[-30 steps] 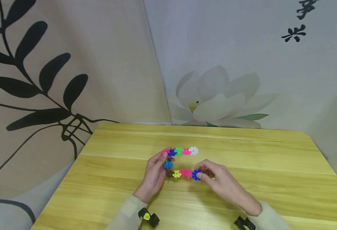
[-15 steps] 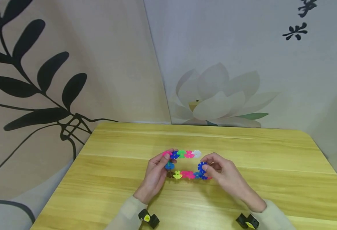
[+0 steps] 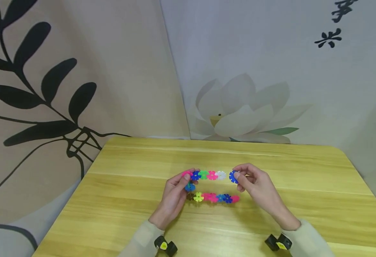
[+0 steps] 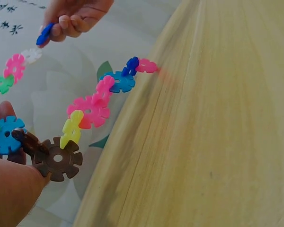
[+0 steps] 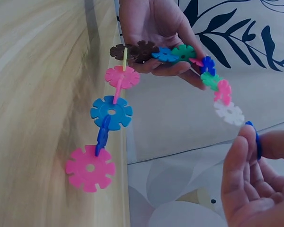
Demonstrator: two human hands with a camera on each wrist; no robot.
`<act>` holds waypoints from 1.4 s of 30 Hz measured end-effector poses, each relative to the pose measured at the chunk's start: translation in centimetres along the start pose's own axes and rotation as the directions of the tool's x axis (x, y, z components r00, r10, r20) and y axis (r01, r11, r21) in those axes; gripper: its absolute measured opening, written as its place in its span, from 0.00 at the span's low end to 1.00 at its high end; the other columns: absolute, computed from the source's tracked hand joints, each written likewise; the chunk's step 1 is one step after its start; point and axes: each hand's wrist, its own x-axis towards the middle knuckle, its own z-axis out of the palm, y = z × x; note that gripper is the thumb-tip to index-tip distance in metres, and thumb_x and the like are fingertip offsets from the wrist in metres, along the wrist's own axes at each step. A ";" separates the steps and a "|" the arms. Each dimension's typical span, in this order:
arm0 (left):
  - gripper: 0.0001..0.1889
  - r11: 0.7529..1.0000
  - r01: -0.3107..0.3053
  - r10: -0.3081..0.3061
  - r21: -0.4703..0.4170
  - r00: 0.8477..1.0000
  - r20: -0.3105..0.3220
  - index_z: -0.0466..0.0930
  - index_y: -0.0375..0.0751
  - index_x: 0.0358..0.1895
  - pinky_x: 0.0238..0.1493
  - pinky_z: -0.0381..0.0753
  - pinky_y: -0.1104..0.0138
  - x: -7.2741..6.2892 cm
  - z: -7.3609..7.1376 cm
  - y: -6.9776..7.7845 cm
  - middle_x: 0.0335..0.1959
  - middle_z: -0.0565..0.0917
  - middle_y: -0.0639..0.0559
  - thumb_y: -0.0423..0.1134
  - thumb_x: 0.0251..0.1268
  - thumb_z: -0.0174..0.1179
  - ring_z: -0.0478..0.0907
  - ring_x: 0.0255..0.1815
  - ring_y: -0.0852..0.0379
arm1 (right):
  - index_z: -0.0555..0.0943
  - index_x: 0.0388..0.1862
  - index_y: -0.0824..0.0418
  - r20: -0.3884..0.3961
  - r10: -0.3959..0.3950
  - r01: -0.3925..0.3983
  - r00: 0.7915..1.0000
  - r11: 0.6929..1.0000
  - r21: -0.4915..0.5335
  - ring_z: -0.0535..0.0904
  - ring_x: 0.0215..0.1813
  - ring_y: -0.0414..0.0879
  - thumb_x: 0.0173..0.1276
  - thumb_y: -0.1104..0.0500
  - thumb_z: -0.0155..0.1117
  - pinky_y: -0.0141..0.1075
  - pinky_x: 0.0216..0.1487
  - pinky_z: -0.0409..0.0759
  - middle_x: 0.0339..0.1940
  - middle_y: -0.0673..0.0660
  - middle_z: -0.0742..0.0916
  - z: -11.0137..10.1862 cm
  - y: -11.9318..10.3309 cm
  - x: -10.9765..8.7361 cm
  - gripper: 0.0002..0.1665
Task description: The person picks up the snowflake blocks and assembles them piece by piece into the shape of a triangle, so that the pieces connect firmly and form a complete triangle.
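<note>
A chain of interlocking plastic snowflake discs bends into a sideways U above the table. My left hand (image 3: 172,194) grips its bend, thumb over the pink disc (image 3: 187,174). The upper arm of the U ends in a white disc (image 3: 220,175). Along the lower arm, past a brown disc (image 4: 59,160) and a yellow disc (image 3: 198,196), the chain ends in a pink disc (image 5: 91,168). Between thumb and fingers my right hand (image 3: 259,185) pinches a single blue disc (image 3: 232,177) by its edge. This blue disc is just right of the white one, with a small gap between them.
The wooden table (image 3: 303,185) spreads under both hands. Behind its far edge hangs a printed cloth backdrop (image 3: 127,71) with leaves and a flower. Black wrist cameras are strapped over both sleeves (image 3: 143,235).
My right hand has moved away from the chain's lower end, up and right, carrying the blue disc toward the white one. My left hand keeps its grip, shifting slightly right.
</note>
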 end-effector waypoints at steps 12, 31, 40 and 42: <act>0.14 1.000 -0.004 0.004 0.003 1.000 0.027 0.88 0.53 0.55 0.52 0.80 0.69 -0.3 0.1 0.3 0.62 0.85 0.52 0.41 0.84 0.51 0.81 0.50 0.58 | 0.81 0.55 0.65 0.028 0.049 -0.049 0.998 0.999 0.013 0.82 0.29 0.58 0.79 0.56 0.63 0.36 0.28 0.79 0.31 0.57 0.84 0.4 0.1 0.5 0.15; 0.14 0.998 -0.033 0.030 0.055 0.999 0.037 0.88 0.53 0.56 0.56 0.80 0.67 -0.4 0.2 -0.2 0.62 0.85 0.51 0.40 0.83 0.52 0.82 0.49 0.59 | 0.83 0.52 0.64 0.021 0.073 -0.073 0.997 0.997 -0.018 0.81 0.27 0.55 0.79 0.58 0.61 0.32 0.19 0.65 0.28 0.56 0.84 0.6 0.1 0.5 0.11; 0.13 0.995 -0.020 0.020 0.099 1.000 0.008 0.88 0.52 0.55 0.53 0.81 0.67 -0.5 0.6 -0.1 0.57 0.87 0.52 0.42 0.83 0.53 0.84 0.47 0.58 | 0.84 0.50 0.63 0.021 0.073 -0.073 0.997 0.997 -0.003 0.81 0.26 0.55 0.79 0.59 0.62 0.30 0.18 0.61 0.27 0.60 0.84 0.6 0.0 0.6 0.09; 0.14 0.994 -0.016 0.016 0.110 1.000 0.006 0.88 0.49 0.56 0.54 0.81 0.66 -0.5 0.6 -0.1 0.57 0.87 0.52 0.42 0.84 0.52 0.83 0.47 0.58 | 0.84 0.49 0.64 0.026 0.068 -0.068 0.997 0.998 -0.005 0.81 0.26 0.55 0.78 0.60 0.62 0.30 0.18 0.60 0.26 0.59 0.84 0.6 0.0 0.5 0.09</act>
